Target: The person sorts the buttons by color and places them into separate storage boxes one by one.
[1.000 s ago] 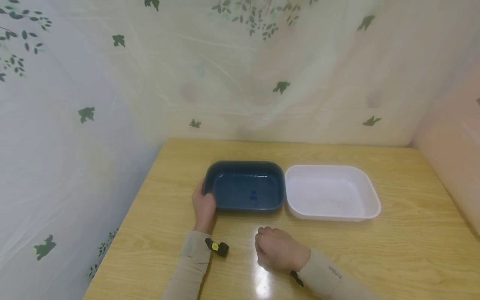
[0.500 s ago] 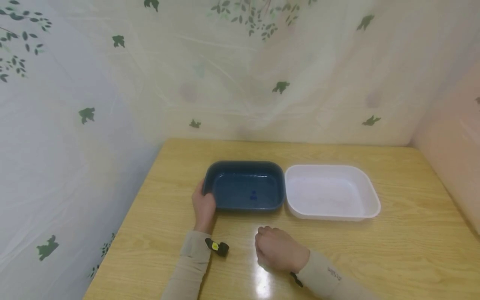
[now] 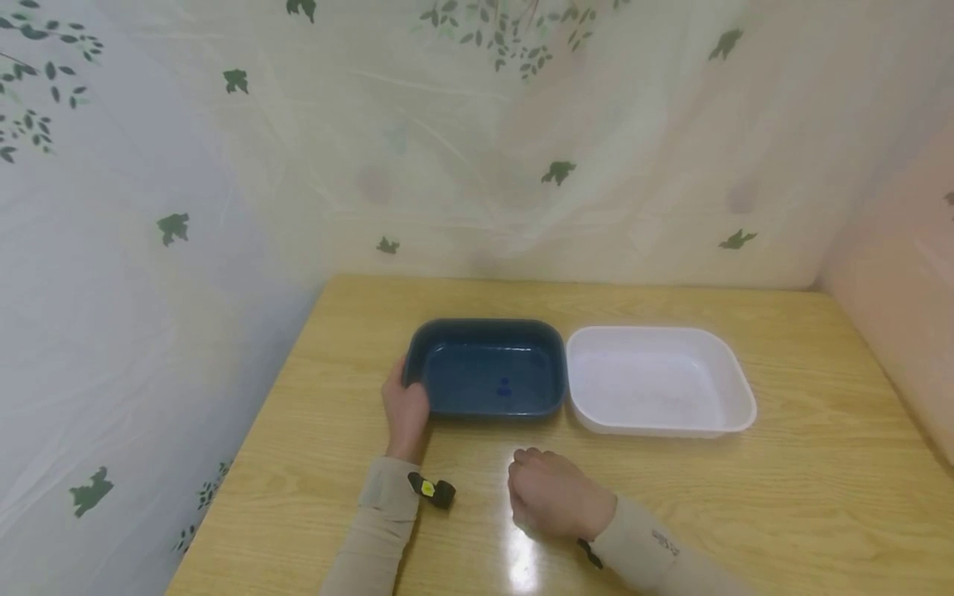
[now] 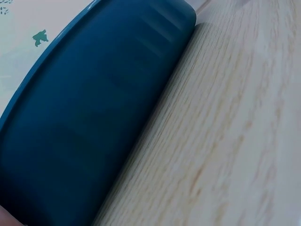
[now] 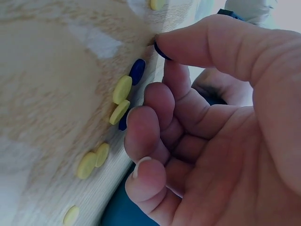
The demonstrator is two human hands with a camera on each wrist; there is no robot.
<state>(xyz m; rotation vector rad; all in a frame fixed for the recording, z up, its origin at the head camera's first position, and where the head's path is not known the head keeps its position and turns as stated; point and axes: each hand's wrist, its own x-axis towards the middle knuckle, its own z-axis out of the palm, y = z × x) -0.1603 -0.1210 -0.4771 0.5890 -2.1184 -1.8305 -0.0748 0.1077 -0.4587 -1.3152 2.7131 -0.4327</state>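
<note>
My left hand (image 3: 406, 410) grips the left end of a dark blue rectangular basin (image 3: 484, 407), thumb over the near rim. Filling much of the left wrist view is the basin's outer wall (image 4: 94, 94). A few small blue chips (image 3: 503, 391) lie on its floor. In front of the basin, low over the table, my right hand (image 3: 559, 495) pinches a blue chip (image 5: 161, 51) between thumb and index finger, its other fingers curled. Beside those fingertips in the right wrist view are several yellow chips (image 5: 122, 89) and blue chips (image 5: 137, 71) on the table; the head view does not show them.
A white basin (image 3: 656, 397) stands against the blue one's right end. Both are on a wooden table (image 3: 805, 497), with a leaf-patterned sheet (image 3: 477, 124) behind it and more sheeting at the sides. A bright reflection lies on the wood below the right hand.
</note>
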